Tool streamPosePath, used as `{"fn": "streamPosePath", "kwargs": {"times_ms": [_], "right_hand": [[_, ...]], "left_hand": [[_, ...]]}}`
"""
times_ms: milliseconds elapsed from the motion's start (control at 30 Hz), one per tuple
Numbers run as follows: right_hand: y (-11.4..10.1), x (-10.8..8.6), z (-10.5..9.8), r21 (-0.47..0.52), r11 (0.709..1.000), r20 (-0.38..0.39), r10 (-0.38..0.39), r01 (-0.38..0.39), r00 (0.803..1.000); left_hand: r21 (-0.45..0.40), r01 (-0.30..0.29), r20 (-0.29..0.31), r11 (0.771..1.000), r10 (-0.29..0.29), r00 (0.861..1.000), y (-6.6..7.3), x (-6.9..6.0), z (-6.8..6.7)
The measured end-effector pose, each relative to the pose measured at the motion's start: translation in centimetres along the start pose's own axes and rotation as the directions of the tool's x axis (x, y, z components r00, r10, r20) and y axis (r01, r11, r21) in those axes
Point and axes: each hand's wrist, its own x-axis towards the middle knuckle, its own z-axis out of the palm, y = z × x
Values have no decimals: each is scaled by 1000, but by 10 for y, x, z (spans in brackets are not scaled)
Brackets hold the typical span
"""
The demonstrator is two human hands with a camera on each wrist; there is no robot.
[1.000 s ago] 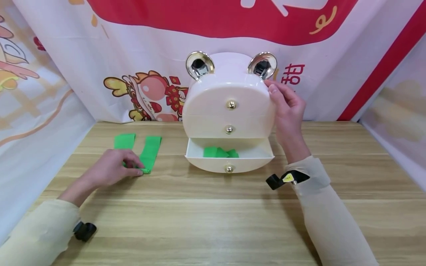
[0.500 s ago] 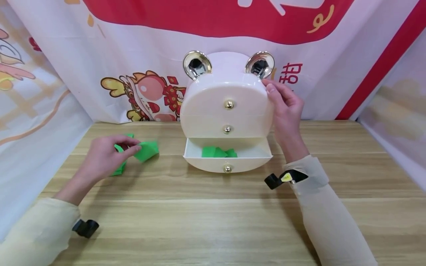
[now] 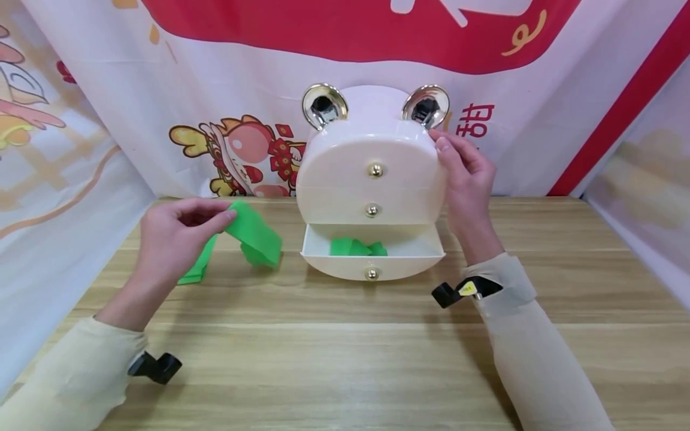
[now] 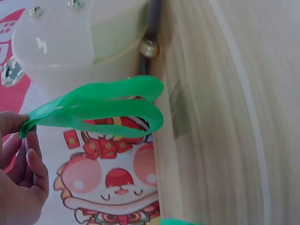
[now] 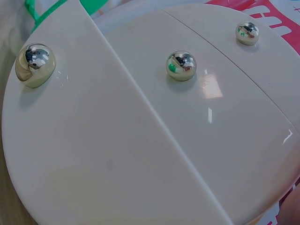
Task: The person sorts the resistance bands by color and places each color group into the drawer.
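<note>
Thumb and fingers of my left hand (image 3: 175,239) pinch one end of a folded, soft green strip (image 3: 256,233), raised above the table at the left. In the left wrist view this green strip (image 4: 112,108) hangs in open loops. Behind the hand, another green strip (image 3: 198,269) lies partly hidden on the table. My right hand (image 3: 469,191) holds the upper right edge of a white rounded drawer box (image 3: 334,173), thumb at the front, other fingers partly hidden. Its bottom drawer (image 3: 329,265) is pulled out, with green folded pieces (image 3: 342,246) inside.
Two round mirrored eyes (image 3: 426,106) top the box. Small metallic knobs (image 3: 375,170) stick out from the drawer fronts. A printed white and red cloth (image 3: 269,72) hangs close behind the wooden table (image 3: 345,353).
My left hand has lifted the green strip off the table, and its loose end now swings toward the box. The right hand has stayed on the box; the bottom drawer has not moved.
</note>
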Motion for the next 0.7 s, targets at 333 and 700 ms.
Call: {"fn": "streamPosePath", "kwargs": {"times_ms": [333,700], "right_hand": [[0,1,-4,27,1000,7,-9,8,1000],[1,1,-1,9,1000,8,1,-1,1000]], "left_hand": [[-205,20,-26,979,-26,999,32,-8,16],[-394,-15,-151,919,-49,987,62,-16,23]]}}
